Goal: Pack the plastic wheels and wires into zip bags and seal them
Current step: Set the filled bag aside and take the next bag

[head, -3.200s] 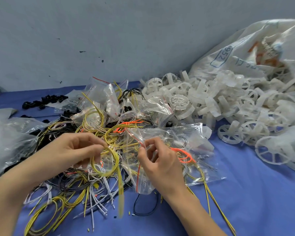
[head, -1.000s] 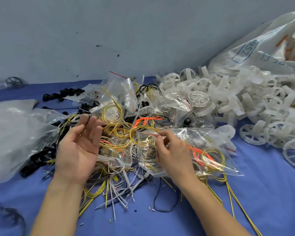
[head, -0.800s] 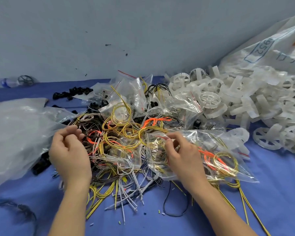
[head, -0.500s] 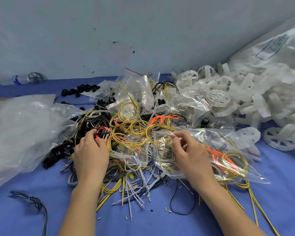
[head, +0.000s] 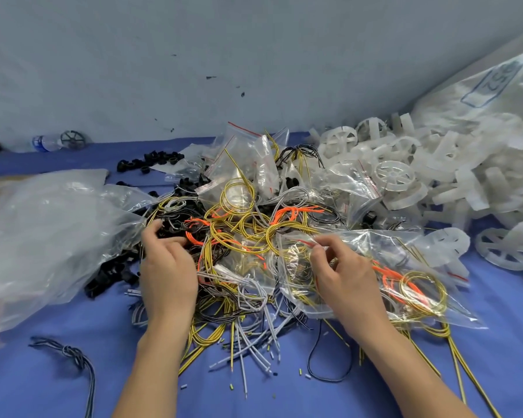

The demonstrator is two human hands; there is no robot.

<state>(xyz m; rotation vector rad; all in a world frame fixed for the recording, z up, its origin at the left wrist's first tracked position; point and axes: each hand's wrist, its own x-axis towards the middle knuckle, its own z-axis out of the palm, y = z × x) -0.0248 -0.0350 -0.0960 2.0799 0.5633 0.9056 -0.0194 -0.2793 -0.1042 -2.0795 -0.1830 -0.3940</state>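
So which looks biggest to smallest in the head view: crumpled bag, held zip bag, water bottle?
1. crumpled bag, largest
2. zip bag, pinched by the right hand
3. water bottle, smallest, but it lies far back, so that may mislead

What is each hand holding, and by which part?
Right hand pinches the clear plastic zip bag by its mouth edge. Left hand curls into tangled coloured wires; hold unclear.

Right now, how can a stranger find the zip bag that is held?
Find the heap of white wheels on the right. Before it lies a clear zip bag with orange wires and a yellow coil inside. It alone is pinched by the right hand.
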